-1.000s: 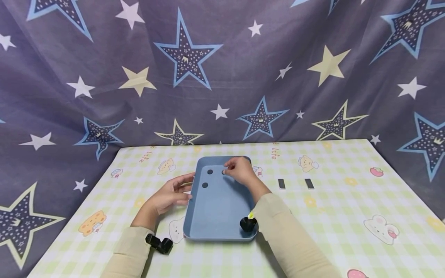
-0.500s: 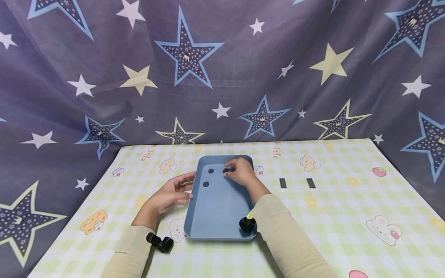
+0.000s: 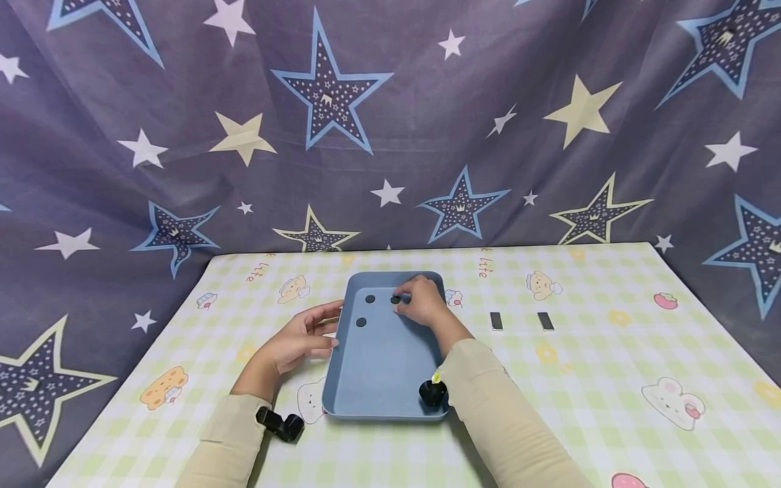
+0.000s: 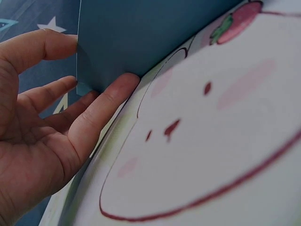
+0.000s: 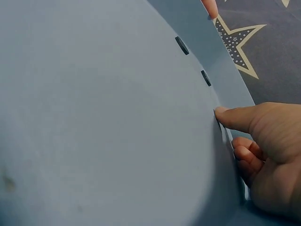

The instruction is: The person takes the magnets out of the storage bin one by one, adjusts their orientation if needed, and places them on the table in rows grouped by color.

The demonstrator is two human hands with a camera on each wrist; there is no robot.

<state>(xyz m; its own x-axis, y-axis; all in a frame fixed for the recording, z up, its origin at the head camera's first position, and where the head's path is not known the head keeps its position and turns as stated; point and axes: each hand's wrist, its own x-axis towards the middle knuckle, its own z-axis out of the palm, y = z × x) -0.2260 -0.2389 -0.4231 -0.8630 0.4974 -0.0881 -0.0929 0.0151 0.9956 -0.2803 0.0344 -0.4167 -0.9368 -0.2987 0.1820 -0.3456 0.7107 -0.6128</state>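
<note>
A blue-grey rectangular tray (image 3: pixel 384 366) lies on the tablecloth. Three small black discs are inside its far part: a far-left disc (image 3: pixel 369 299), a nearer disc (image 3: pixel 361 322) and a disc (image 3: pixel 395 299) at my right hand (image 3: pixel 421 301). Thumb and index finger of that hand stand apart around the last disc, with tray floor showing in the gap. In the right wrist view, the thumb (image 5: pixel 235 117) reaches down to the tray floor, the other fingers bent beside the wall. My left hand (image 3: pixel 302 339) rests against the tray's left side, fingers extended and fingertips touching its wall (image 4: pixel 122 42).
Right of the tray lie two small black rectangular pieces with pale edges, a left piece (image 3: pixel 496 321) and a right piece (image 3: pixel 546 321). A checked tablecloth (image 3: pixel 586 400) with cartoon prints covers the table. Behind it hangs a dark star-patterned curtain (image 3: pixel 390 149).
My right thumb and index finger have parted around the disc they were gripping, and it now lies on the tray floor. The left hand keeps its place at the tray.
</note>
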